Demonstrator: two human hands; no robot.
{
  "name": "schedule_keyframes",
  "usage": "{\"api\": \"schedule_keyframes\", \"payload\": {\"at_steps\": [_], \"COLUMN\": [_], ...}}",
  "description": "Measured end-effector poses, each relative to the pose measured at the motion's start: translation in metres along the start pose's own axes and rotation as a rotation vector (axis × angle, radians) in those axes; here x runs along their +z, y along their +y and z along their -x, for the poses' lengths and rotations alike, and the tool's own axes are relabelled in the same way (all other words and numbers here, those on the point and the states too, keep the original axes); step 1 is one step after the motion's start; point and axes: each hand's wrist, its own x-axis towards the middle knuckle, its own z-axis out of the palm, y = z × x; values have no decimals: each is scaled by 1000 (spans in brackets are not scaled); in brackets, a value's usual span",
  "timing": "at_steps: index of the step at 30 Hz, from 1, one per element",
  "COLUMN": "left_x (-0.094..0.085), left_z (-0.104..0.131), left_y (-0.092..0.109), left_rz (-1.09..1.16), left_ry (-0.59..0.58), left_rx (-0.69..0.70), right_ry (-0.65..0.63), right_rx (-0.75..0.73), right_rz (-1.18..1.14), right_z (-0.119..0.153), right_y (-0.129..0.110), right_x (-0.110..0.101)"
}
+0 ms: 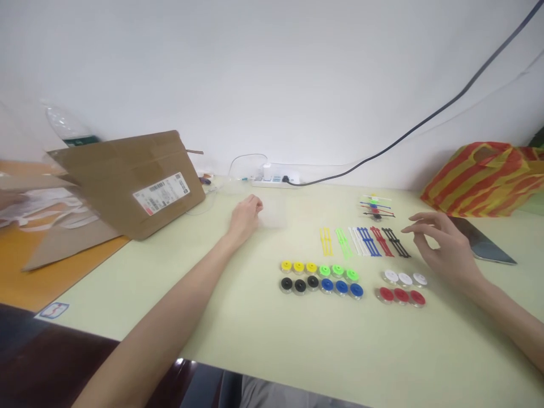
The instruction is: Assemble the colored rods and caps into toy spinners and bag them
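Observation:
My left hand [246, 216] is closed at the left edge of a faint, translucent plastic piece [274, 212]; its exact shape is hard to make out. My right hand [444, 246] hovers at the right with fingers loosely bent and apart, holding nothing. Just left of it lie black arrow-shaped strips [396, 242], then red [381, 241], blue [368, 242], white [357, 241], green [343, 243] and yellow strips [326, 242]. In front stand short round pieces with yellow [298, 267], green [338, 270], black [300, 285], blue [341, 287], white [404, 278] and red tops [402, 295].
A small stack of coloured arrows [374, 209] stands behind the strips. A dark tablet [484, 241] and a striped bag [480, 175] are at the right. A cardboard box [127, 164] leans at the left; a power strip [274, 180] with a black cable sits by the wall.

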Motion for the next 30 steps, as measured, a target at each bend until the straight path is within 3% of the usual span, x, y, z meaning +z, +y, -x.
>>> {"api": "schedule_keyframes", "payload": {"at_steps": [8, 15, 18, 23, 27, 30], "left_x": [15, 17, 11, -10, -23, -27], "left_z": [0, -4, -3, 4, 13, 22], "left_y": [-10, -16, -10, 20, 53, 75], "left_rz": [-65, -91, -111, -150, -275, -296], "left_ry": [-253, -297, -240, -24, 111, 165], "left_rx": [10, 31, 35, 105, 400, 601], "right_ry": [11, -12, 6, 109, 203, 145], "right_rx": [-34, -56, -64, -49, 58, 62], "right_rz": [-4, -9, -11, -18, -83, -203], "right_z": [-1, -1, -2, -5, -15, -25], "right_y": [-2, -2, -3, -9, -33, -68], "right_x": [-2, -4, -4, -8, -10, -7]}}
